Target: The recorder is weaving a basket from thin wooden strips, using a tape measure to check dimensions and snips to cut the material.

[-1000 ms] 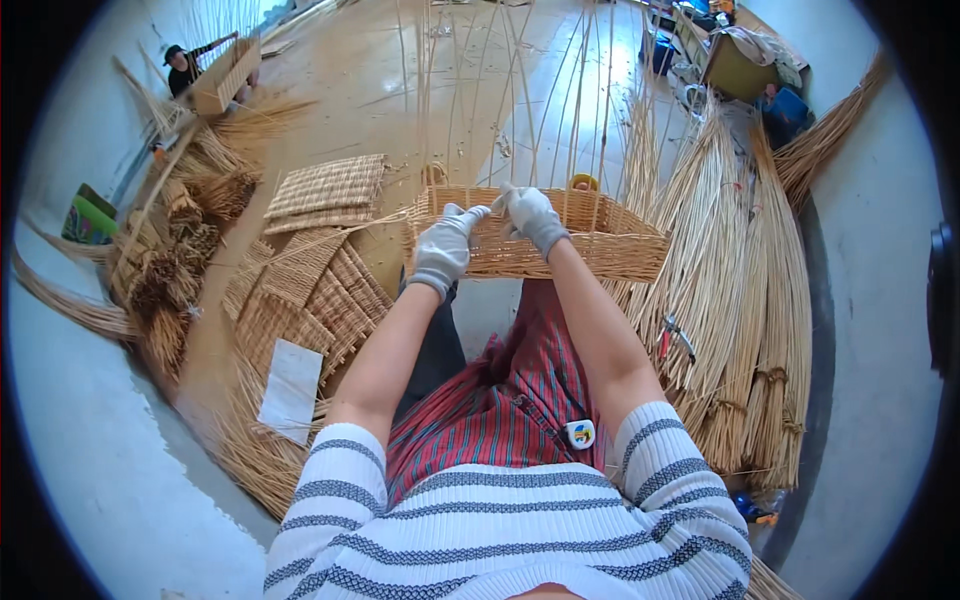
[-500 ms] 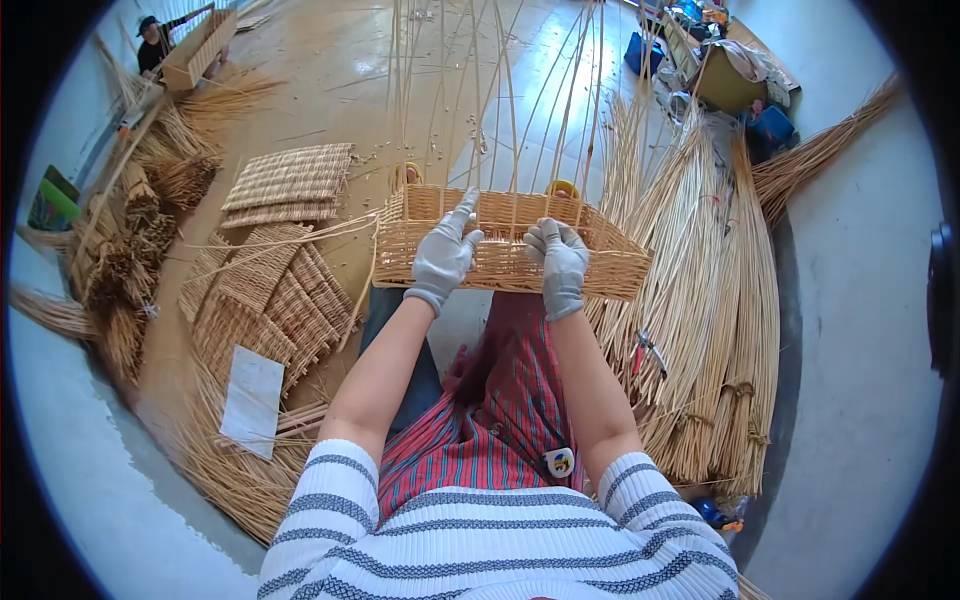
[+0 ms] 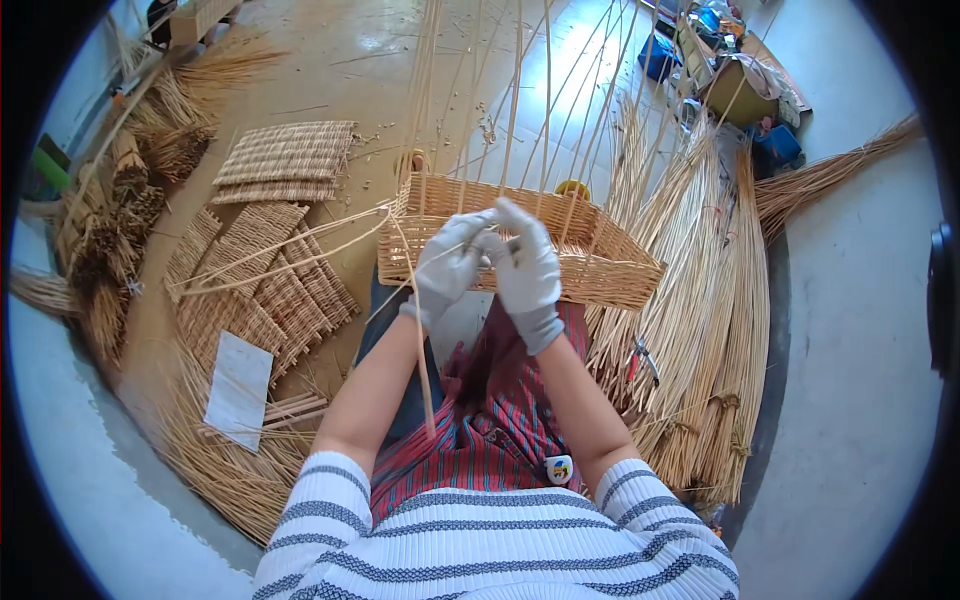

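Observation:
A rectangular wicker basket (image 3: 625, 275) in progress lies across my lap, tall upright stakes rising from its far side. Both hands wear pale grey gloves and meet over its near wall, left of the middle. My left hand (image 3: 448, 265) is closed, with a thin wicker strand crossing its fingers. My right hand (image 3: 528, 272) is closed too, its fingertips bent against the left hand's; whatever they pinch is hidden. Loose weaving strands (image 3: 320, 242) trail left from the basket's left end, and one strand (image 3: 421, 350) hangs down over my left wrist.
Woven wicker panels (image 3: 265, 250) lie on the floor at left, with a white sheet (image 3: 240, 390) near them. Long wicker bundles (image 3: 735, 330) lie at right, with red-handled cutters (image 3: 640, 360) on top. A blue container (image 3: 775, 145) and a bin (image 3: 742, 90) stand far right.
My right hand has moved left to meet my left hand, which no longer points a finger upward. A loose strand now hangs over my left wrist. The basket sits slightly farther right in view.

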Tool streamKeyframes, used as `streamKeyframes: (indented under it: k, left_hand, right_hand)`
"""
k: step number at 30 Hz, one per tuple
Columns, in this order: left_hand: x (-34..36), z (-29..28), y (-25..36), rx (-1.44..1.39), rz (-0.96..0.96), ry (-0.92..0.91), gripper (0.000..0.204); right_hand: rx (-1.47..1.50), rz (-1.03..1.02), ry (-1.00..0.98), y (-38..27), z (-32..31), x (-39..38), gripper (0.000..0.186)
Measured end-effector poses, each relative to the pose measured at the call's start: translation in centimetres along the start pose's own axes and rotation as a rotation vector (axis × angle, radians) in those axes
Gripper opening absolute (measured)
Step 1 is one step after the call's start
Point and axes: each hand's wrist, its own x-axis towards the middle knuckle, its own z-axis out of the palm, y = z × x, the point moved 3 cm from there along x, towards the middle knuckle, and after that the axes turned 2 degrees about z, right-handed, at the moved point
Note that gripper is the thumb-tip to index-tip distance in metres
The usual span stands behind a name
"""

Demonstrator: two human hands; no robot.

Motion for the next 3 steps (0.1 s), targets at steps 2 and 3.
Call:
streamKeyframes:
  k: [2, 3]
  left_hand:
    - [-1.5, -1.6, 0.8, -0.351, -0.632, 0.136, 0.033]
    - [-1.8, -3.1, -0.2, -0.375, -0.646, 0.243, 0.031]
  right_hand:
    - [-0.168, 0.012, -0.173, 1.7, -0.4, 2.1, 0.052]
    - [-0.231, 0.013, -0.324, 2.6, 0.2, 2.9, 0.054]
